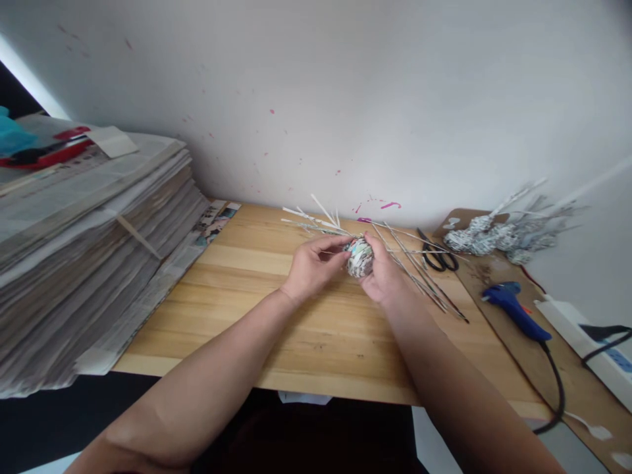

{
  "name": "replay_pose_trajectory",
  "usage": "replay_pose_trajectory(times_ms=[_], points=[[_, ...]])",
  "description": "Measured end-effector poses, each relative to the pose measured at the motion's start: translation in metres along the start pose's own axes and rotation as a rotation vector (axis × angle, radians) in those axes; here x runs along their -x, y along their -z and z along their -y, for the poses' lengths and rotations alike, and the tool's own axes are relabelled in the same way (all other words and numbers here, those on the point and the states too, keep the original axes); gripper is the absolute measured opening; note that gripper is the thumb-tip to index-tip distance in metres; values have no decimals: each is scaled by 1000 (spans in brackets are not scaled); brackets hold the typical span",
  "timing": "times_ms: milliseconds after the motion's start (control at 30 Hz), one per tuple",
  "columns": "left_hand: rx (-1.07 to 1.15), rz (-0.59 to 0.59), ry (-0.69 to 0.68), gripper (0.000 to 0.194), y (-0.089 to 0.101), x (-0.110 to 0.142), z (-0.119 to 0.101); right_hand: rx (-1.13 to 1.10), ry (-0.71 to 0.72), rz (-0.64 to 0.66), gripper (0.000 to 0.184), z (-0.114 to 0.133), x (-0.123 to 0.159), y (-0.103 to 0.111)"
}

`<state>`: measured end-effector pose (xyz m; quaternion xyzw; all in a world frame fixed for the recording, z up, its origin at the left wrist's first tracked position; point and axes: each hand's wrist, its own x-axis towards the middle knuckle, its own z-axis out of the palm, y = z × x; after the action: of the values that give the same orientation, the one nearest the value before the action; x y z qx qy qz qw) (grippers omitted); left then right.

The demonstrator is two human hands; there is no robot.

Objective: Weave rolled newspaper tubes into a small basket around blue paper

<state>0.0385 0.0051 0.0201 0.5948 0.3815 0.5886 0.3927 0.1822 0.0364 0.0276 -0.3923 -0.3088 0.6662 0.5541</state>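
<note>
Between my two hands, above the middle of the wooden table (237, 283), is a small rounded piece woven from rolled newspaper strips (361, 258). My right hand (384, 270) wraps round its right side, thumb on top. On the left side my left hand (318, 266) is closed, thumb and fingers pinched at the weave's edge. Loose ends of paper strips (316, 220) stick out from the piece toward the back left. Several thin rolled paper sticks (419, 273) lie on the table just right of my right hand.
A tall stack of newspapers (123, 230) stands at the left, with a red-handled tool (54, 151) on top. At the right are black scissors (437, 257), several woven paper pieces (484, 234), a blue glue gun (516, 309) and a white power strip (582, 342). A wall (316, 99) rises behind.
</note>
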Motion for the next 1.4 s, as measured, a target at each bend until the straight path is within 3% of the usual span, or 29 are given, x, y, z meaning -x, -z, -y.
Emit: replay_pose_trajectory(times_ms=[167,300,533,867,1033,1400], points=[[25,55,25,41,2,1,-2,-28,-58,57,27,0,-2,3],[24,40,35,35,2,2,2,-65,-115,40,25,-2,-2,4],[6,47,13,37,2,1,3,-22,-78,114,34,-5,-4,7],[-66,-21,30,34,0,3,5,-61,-114,-69,29,-2,9,-10],[-61,-22,50,34,2,0,4,-114,-119,-67,22,1,11,-13],[-16,-53,27,28,1,1,6,-111,-143,-23,26,0,9,-10]])
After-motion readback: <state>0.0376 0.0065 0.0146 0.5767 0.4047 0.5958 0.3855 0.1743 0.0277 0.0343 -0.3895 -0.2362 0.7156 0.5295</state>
